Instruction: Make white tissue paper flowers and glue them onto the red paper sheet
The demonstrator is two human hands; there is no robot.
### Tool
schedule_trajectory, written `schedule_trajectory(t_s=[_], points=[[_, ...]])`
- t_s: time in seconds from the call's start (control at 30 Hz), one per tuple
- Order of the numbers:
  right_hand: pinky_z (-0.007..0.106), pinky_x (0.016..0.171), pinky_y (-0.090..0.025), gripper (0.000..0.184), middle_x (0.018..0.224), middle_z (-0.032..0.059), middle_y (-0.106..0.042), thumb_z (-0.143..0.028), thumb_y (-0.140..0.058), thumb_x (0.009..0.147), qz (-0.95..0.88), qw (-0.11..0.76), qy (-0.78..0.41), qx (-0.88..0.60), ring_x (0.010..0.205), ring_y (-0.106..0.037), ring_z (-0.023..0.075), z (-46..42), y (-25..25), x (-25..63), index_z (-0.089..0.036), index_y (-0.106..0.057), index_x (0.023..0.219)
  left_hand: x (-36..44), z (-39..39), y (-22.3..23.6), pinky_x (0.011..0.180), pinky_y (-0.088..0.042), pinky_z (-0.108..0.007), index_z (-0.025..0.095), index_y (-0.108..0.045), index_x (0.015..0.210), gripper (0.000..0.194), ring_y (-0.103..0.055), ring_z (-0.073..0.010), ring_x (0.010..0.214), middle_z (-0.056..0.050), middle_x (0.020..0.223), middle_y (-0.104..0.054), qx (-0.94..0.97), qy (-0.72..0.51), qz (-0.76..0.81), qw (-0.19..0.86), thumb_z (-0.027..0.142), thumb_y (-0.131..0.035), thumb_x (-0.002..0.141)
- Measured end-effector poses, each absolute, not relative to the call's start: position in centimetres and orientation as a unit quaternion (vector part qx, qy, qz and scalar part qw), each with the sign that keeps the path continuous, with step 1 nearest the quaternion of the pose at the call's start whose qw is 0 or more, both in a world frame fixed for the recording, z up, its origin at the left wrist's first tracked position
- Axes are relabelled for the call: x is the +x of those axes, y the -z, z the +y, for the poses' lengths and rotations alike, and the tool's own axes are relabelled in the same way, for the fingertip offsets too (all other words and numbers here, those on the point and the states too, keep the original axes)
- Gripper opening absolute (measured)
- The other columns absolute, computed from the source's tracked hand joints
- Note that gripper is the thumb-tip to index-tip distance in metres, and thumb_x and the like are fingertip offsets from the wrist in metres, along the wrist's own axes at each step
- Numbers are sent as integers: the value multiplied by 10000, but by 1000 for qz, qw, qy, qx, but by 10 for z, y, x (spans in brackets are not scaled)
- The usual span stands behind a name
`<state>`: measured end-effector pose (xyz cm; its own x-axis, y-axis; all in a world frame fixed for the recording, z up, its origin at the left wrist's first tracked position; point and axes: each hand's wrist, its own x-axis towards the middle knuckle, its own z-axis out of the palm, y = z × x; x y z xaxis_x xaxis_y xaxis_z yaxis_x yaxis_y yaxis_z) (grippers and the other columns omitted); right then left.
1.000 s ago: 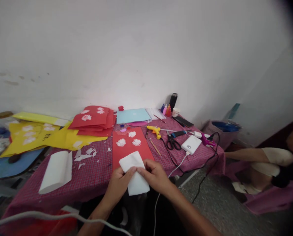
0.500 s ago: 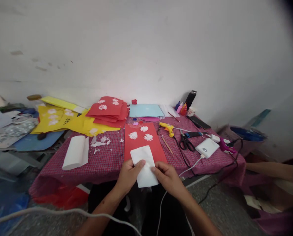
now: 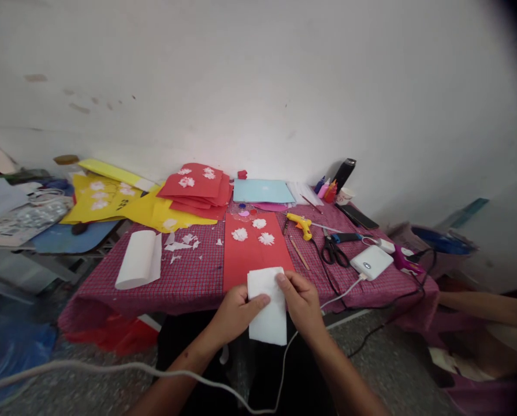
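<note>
A folded white paper tissue (image 3: 267,323) is held upright between my two hands, in front of the table's near edge. My left hand (image 3: 240,312) pinches its left side, thumb lying across the front. At its upper right edge, my right hand (image 3: 300,297) grips it between thumb and fingers; the fingers behind are hidden. Just beyond lies a red paper sheet (image 3: 243,263) bearing three fluffy white paper flowers (image 3: 266,238). The tissue covers part of the sheet's near edge.
Left on the checked cloth (image 3: 189,289) are a white paper roll (image 3: 137,260) and torn scraps (image 3: 178,245). To the right lie a yellow glue gun (image 3: 300,224), black scissors (image 3: 334,252) and a white power bank (image 3: 371,263) with cables. Another person's arm (image 3: 479,306) shows at far right.
The tissue has turned from tilted to nearly upright and shifted slightly right. My right hand's grip has moved up to its upper right edge. The view has shifted a little.
</note>
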<state>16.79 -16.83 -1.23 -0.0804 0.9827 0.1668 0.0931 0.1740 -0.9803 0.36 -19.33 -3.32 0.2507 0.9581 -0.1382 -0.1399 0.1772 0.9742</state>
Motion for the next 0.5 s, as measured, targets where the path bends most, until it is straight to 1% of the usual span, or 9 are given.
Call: schedule_trajectory(t_s=[0.1, 0.2, 0.27, 0.3, 0.4, 0.43, 0.5], points=[[207, 494, -336, 269, 653, -21, -522, -430, -594, 887, -558, 513, -466, -457, 564, -416, 106, -168, 14, 166, -175, -645, 815, 5, -193, 33, 610, -482, -252, 96, -692, 988, 379, -613, -155, 671, -96, 880, -712, 472, -430, 429, 638, 434, -663, 820], [204, 491, -340, 267, 643, -23, -514, -427, -609, 874, -552, 520, -461, -460, 556, -415, 105, -166, 13, 165, -175, -639, 793, 5, -193, 33, 621, -484, -250, 103, -694, 1001, 368, -618, -155, 684, -90, 891, -715, 481, -427, 422, 640, 424, -661, 824], [205, 505, -354, 266, 651, -17, -523, -419, -607, 878, -560, 524, -447, -461, 576, -436, 112, -166, 10, 166, -173, -647, 787, 5, -193, 32, 625, -488, -253, 106, -697, 1002, 366, -620, -158, 687, -87, 889, -716, 485, -428, 425, 634, 423, -659, 825], [208, 525, -373, 257, 678, -9, -546, -417, -600, 883, -565, 523, -448, -455, 600, -462, 119, -166, 9, 166, -175, -656, 816, 4, -192, 31, 624, -490, -255, 107, -698, 1002, 366, -621, -160, 686, -86, 883, -716, 486, -431, 429, 629, 425, -658, 825], [229, 594, -429, 255, 793, 13, -611, -425, -577, 901, -592, 475, -498, -419, 685, -537, 145, -171, 9, 169, -186, -655, 947, 2, -190, 29, 610, -489, -250, 107, -699, 973, 364, -620, -159, 676, -78, 852, -711, 477, -451, 448, 607, 435, -661, 820], [231, 591, -430, 263, 794, 15, -611, -430, -572, 905, -605, 448, -513, -412, 683, -541, 146, -173, 11, 170, -182, -650, 945, 1, -189, 29, 599, -484, -245, 105, -697, 951, 362, -614, -155, 666, -74, 833, -707, 470, -462, 456, 598, 439, -665, 816], [219, 546, -395, 291, 713, -1, -568, -439, -563, 912, -634, 404, -506, -424, 627, -505, 129, -177, 17, 173, -167, -633, 837, 0, -187, 28, 577, -470, -233, 103, -688, 915, 361, -601, -145, 643, -64, 798, -695, 455, -483, 469, 584, 447, -673, 808]])
